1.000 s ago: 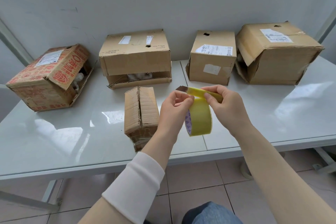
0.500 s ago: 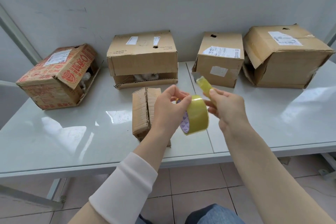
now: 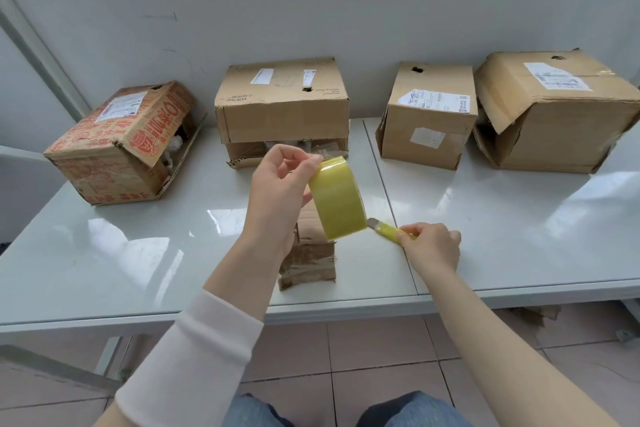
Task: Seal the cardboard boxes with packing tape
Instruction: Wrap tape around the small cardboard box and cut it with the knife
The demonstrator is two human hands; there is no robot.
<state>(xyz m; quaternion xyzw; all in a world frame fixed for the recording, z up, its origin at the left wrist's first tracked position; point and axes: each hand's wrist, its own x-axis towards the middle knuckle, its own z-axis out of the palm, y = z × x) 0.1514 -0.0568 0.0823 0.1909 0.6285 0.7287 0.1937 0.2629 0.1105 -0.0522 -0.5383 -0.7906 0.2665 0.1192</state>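
Note:
My left hand (image 3: 277, 191) holds a roll of yellowish packing tape (image 3: 337, 198) up over the table. My right hand (image 3: 431, 246) grips a yellow utility knife (image 3: 388, 229) low at the table, its blade tip close to the roll's lower edge. A small cardboard box (image 3: 308, 253) stands under the roll, mostly hidden by my left hand. Along the wall sit a red-printed box (image 3: 117, 146) with an open side, a wide brown box (image 3: 282, 107) gaping at its bottom, a smaller labelled box (image 3: 429, 114) and a big box (image 3: 557, 111) with a loose flap.
Two white tables (image 3: 519, 211) meet at a seam running past my right hand. The wall rises right behind the boxes. Tiled floor and my knees show below the front edge.
My left hand lifted and turned the tape roll. My right hand dropped toward the table with the knife, away from the roll's top. The view moved closer.

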